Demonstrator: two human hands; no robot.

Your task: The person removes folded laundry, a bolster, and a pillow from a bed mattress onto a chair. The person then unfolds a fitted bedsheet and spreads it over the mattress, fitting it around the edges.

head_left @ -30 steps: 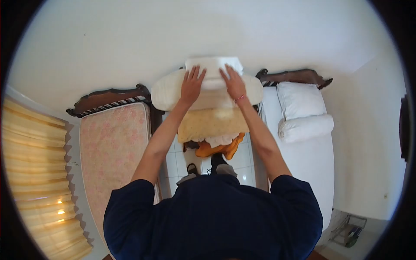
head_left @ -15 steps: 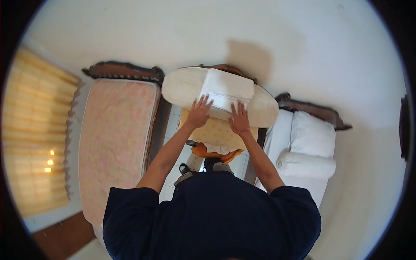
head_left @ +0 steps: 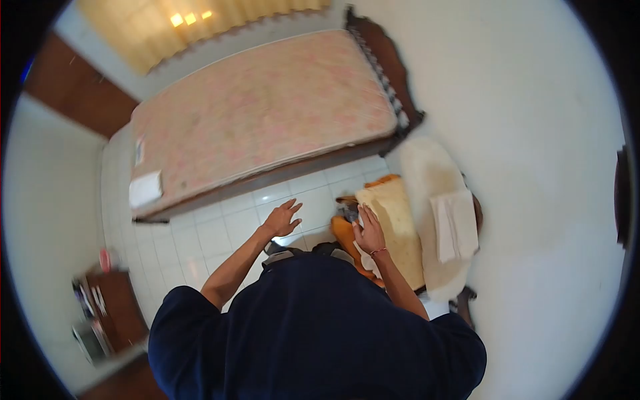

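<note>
Your left hand [head_left: 285, 220] and right hand [head_left: 371, 235] are empty, fingers spread. The folded white cloth [head_left: 460, 227] lies on the cream oval padded board [head_left: 419, 160], long axis along the board. Your right hand is nearer to this board, over or touching the yellow padded cloth [head_left: 401, 233] beside it; I cannot tell which.

Folded white cloth [head_left: 461, 223]: rectangular, layered, lying on the cream oblong pad [head_left: 427, 157]. Beside that pad I note yellow fabric [head_left: 397, 230], faintly patterned, orange fabric [head_left: 343, 235] showing at its edge.
</note>
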